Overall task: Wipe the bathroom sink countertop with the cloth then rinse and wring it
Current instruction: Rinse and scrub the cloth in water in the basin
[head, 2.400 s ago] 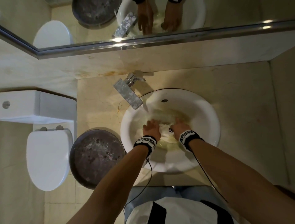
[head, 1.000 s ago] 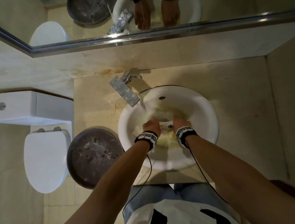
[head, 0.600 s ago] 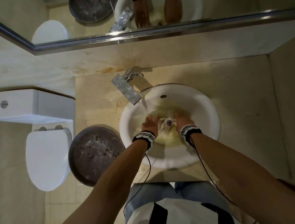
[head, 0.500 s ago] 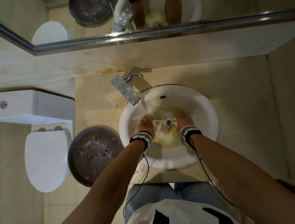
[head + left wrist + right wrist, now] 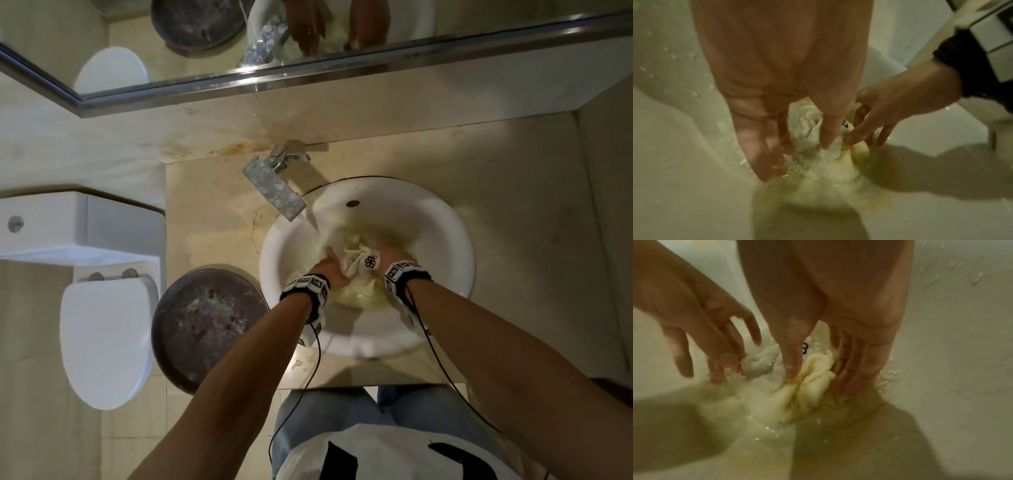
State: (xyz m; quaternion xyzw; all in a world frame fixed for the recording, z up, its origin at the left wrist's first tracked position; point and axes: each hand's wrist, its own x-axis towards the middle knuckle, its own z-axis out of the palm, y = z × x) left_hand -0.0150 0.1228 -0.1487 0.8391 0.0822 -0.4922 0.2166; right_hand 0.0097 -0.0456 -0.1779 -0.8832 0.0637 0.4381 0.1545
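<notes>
The white cloth (image 5: 363,262) with a black flower mark lies bunched in yellowish water at the bottom of the white sink (image 5: 445,246). Both hands are down in the basin, one on each side of the bundle. My left hand (image 5: 330,265) has straight, spread fingers; in the left wrist view my left hand (image 5: 795,154) dips its fingertips in the water and its thumb presses the cloth (image 5: 812,120). My right hand (image 5: 388,255) pinches a fold; in the right wrist view my right hand (image 5: 818,378) holds the cloth (image 5: 813,374) between thumb and fingers.
A chrome faucet (image 5: 274,186) reaches over the basin's far-left rim. The beige stone countertop (image 5: 531,240) runs to a wall on the right, with a mirror (image 5: 479,20) behind. To the left stand a round dark basin (image 5: 209,325) and a white toilet (image 5: 106,339).
The hands have spread slightly apart and the cloth, mostly covered a second ago, now shows bunched between them with its flower mark up. Both hands stay in the basin.
</notes>
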